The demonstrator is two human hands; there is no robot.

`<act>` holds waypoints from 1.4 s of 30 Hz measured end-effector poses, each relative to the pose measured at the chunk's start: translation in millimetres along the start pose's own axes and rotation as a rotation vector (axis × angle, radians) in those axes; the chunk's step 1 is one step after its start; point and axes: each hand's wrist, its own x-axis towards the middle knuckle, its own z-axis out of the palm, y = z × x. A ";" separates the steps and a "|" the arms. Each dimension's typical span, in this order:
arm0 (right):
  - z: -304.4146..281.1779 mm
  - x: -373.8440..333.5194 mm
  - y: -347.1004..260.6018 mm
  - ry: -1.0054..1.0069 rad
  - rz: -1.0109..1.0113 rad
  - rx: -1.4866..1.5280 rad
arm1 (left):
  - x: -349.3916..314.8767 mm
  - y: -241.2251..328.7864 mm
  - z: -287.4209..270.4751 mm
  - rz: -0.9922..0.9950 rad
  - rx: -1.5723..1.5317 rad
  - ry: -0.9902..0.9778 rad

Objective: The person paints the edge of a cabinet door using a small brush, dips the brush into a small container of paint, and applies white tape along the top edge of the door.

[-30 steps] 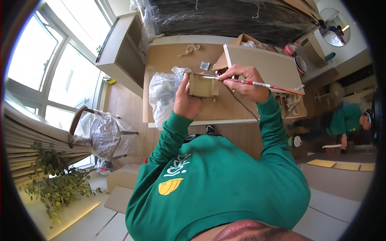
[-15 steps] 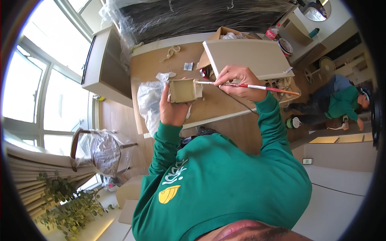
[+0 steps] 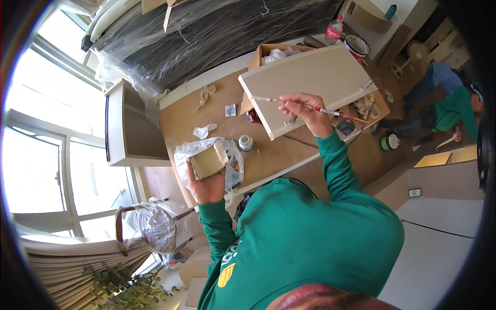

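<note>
My left hand [image 3: 207, 187] grips a small boxy container [image 3: 209, 161], beige and smeared with paint, at the left of the table. Slim and red-handled, a paintbrush [image 3: 330, 112] is pinched in the fingers of my right hand [image 3: 311, 114]. Its pale bristles point left, over the near left part of a flat beige panel [image 3: 310, 70]. The brush tip is apart from the container; whether it touches the panel I cannot tell. Below and around the container lies a clear plastic bag [image 3: 236, 157], with a small white jar [image 3: 246, 142] just right of it.
Brown cardboard [image 3: 178, 116] covers the table. Behind the panel stand a cardboard box [image 3: 255, 61], a soda bottle [image 3: 334, 30] and a paint bucket [image 3: 356, 46]. A plastic-wrapped chair [image 3: 157, 227] is at lower left. Another person [image 3: 452, 111] in green bends at far right, near a small pot [image 3: 390, 142].
The brush has left the container's edge and is over the panel. My left hand has lowered and drawn left with the container, uncovering the jar. The whole view has turned somewhat.
</note>
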 end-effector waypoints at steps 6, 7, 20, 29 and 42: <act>-42.8 52.3 77.4 0.236 -0.078 0.004 | 7.8 13.7 -27.3 0.125 -0.007 0.094; -48.2 65.3 85.8 0.253 -0.071 -0.006 | 6.7 15.8 -29.7 0.148 0.002 0.110; -63.3 151.8 159.1 0.292 -0.120 -0.450 | 23.9 25.1 -30.0 0.249 0.051 0.235; -51.4 153.4 163.8 0.292 -0.211 -0.733 | 34.2 27.8 -31.2 0.224 0.107 0.246; -54.3 164.5 157.8 0.387 -0.290 -0.932 | 48.6 32.7 -23.9 0.195 0.115 0.223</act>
